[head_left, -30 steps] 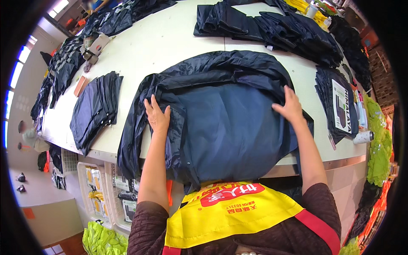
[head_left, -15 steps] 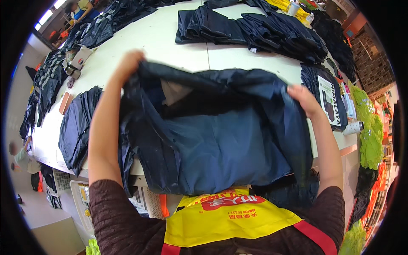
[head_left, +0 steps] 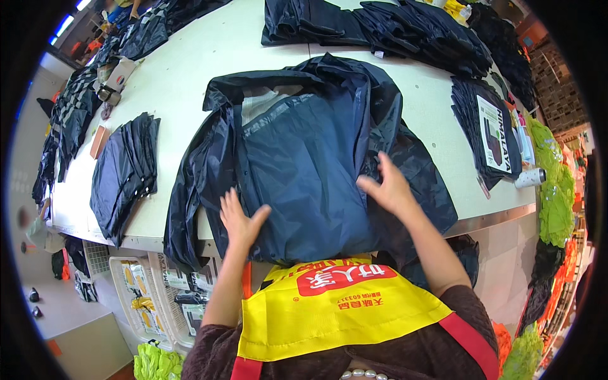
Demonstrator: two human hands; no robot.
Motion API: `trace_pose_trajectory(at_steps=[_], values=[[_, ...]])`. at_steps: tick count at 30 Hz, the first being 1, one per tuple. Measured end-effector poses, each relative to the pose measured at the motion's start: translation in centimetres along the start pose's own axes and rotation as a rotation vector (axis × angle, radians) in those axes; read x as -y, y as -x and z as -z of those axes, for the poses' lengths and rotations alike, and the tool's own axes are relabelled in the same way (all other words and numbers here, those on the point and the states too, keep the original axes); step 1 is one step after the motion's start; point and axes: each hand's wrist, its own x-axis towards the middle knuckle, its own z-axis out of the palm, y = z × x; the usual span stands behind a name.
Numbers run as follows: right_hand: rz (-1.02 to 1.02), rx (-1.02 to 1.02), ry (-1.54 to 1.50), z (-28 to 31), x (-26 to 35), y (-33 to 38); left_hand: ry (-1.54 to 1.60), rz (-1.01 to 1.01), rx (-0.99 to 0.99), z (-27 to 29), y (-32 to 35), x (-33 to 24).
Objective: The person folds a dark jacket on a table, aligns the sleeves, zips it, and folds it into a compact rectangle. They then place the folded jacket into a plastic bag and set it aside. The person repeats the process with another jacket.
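A dark navy jacket (head_left: pixel 304 183) lies spread on the white table in front of me, its front parted and its lining showing. Its collar end points away from me, and its lower hem hangs at the table's near edge. My left hand (head_left: pixel 239 220) rests over the jacket's left front with fingers spread, holding nothing. On the other side, my right hand (head_left: pixel 389 189) is by the right front edge, fingers apart and also holding nothing. Whether either palm presses on the cloth I cannot tell.
Stacks of folded dark garments (head_left: pixel 373 31) line the table's far side. Another folded stack (head_left: pixel 123 177) lies at left, and a dark pile with a printed bag (head_left: pixel 494 136) at right, beside a white cup (head_left: pixel 530 178). Plastic baskets (head_left: pixel 136 304) of packets stand below. Yellow-green garments (head_left: pixel 551 183) hang right.
Both hands have let go of the jacket's raised upper edge and come back toward me. The jacket has dropped flat onto the table, collar away from me.
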Motion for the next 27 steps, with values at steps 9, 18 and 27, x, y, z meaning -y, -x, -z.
trace_pose_trajectory(at_steps=[9, 18, 27], values=[[0.168, -0.111, -0.287, -5.4, -3.0, -2.4, -0.351, -0.216, -0.076, -4.0, -14.2, 1.5], [-0.041, -0.049, -0.200, 1.7, -2.4, -2.3, -0.457, 0.022, -0.191, -0.7, -12.0, 0.5], [-0.085, 0.184, -0.926, 2.9, -1.4, -4.0, -0.341, 0.028, 0.127, -0.7, -17.5, 1.6]])
